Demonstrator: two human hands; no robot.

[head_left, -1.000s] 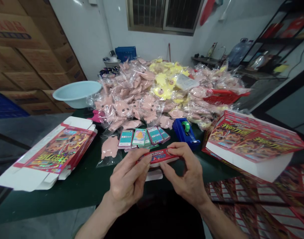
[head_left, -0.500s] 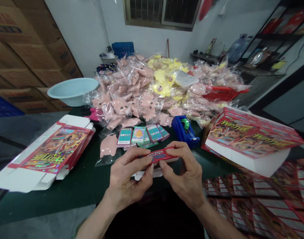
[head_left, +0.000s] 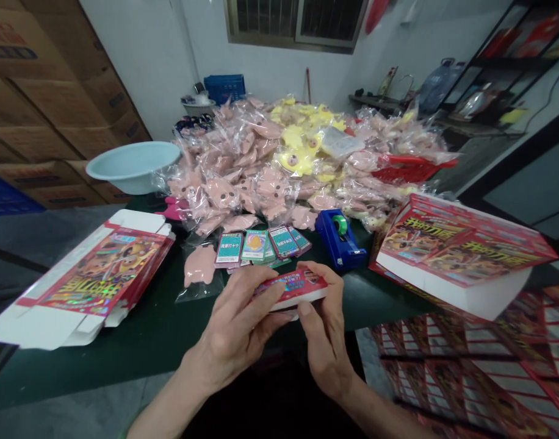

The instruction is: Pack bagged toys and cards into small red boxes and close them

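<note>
A small red printed box (head_left: 312, 281) with a white edge is held between both hands, low over the near side of the dark green table. My left hand (head_left: 240, 317) has its fingers across the box's left part, hiding much of it. At the other end, my right hand (head_left: 325, 329) grips with fingers over the top and the thumb below at the white edge. Just beyond lie stacks of printed cards (head_left: 256, 245). A pink bagged animal toy (head_left: 199, 266) lies left of the cards, and a blue tape dispenser (head_left: 339, 241) with green tape stands to their right.
Flattened red cartons (head_left: 110, 268) are stacked at the left, and a larger red display box (head_left: 458, 250) stands at the right. Behind is a heap of bagged pink and yellow toys (head_left: 261, 158), beside a pale blue basin (head_left: 133, 167). More packed boxes (head_left: 472, 366) fill the lower right.
The box has tilted so more of its printed face and white front edge show. My right hand has shifted slightly left and turned around the box's end.
</note>
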